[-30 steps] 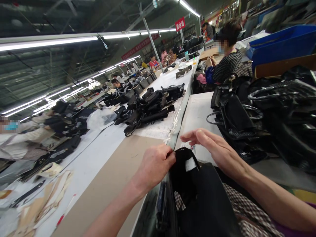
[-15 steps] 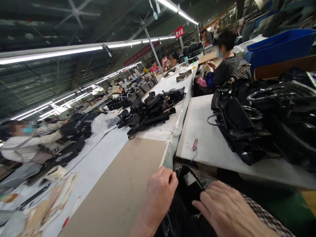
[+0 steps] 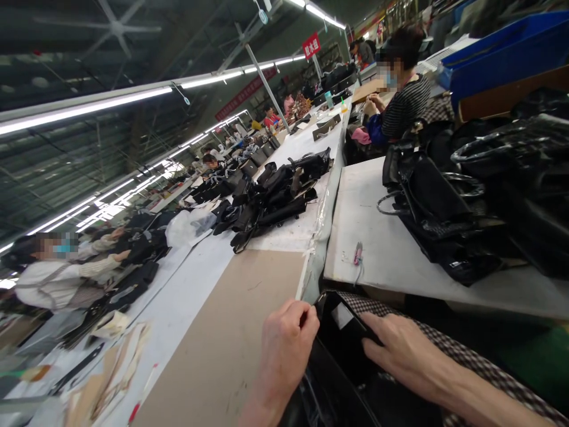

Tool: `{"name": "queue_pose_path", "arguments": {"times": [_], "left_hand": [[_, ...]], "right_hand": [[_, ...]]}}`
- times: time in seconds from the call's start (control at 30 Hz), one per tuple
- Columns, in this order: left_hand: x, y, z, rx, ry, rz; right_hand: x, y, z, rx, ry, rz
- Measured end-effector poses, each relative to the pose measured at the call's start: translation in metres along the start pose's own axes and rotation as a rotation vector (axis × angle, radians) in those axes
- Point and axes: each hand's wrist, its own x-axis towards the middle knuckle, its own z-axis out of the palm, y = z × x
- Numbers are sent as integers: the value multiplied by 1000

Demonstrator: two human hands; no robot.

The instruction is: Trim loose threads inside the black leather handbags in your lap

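A black bag [image 3: 340, 362] lies in my lap at the bottom centre, its opening spread and a pale label [image 3: 342, 315] showing inside. My left hand [image 3: 288, 347] is closed on the bag's left edge, thumb and fingers pinched together. On the right side, my right hand [image 3: 395, 350] has its thumb and forefinger on the bag's other edge, with the black material between them. The remaining fingers of that hand are partly hidden. A checkered cloth [image 3: 462, 338] lies beneath my right forearm.
A brown board [image 3: 222, 332] covers the near table. Black bags [image 3: 275, 196] are heaped beyond it, more black bags [image 3: 440, 219] on the right table beside a small pink tool [image 3: 358, 254]. People sit at left and ahead; a blue bin [image 3: 507, 59] stands back right.
My right hand has moved slightly up and right along the bag, and its forearm now reaches in more from the right. The camera view has shifted a little.
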Motion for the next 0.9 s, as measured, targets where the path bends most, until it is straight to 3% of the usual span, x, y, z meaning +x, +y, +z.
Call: {"name": "queue_pose_path", "arguments": {"times": [0.2, 0.3, 0.4, 0.53, 0.7, 0.9], "left_hand": [[12, 6, -51, -146, 56, -91], [13, 1, -54, -303, 16, -193], [12, -11, -32, -440, -85, -299], [12, -28, -7, -468, -131, -282], [14, -34, -16, -501, -208, -185], [19, -26, -12, -287, -147, -62]], "right_hand": [[23, -29, -73, -258, 67, -187], [33, -35, -93, -321, 69, -263], [36, -31, -78, -353, 1, -243], [28, -23, -31, -338, 7, -180], [16, -19, 7, -221, 65, -209], [15, -14, 17, -216, 162, -270]]}}
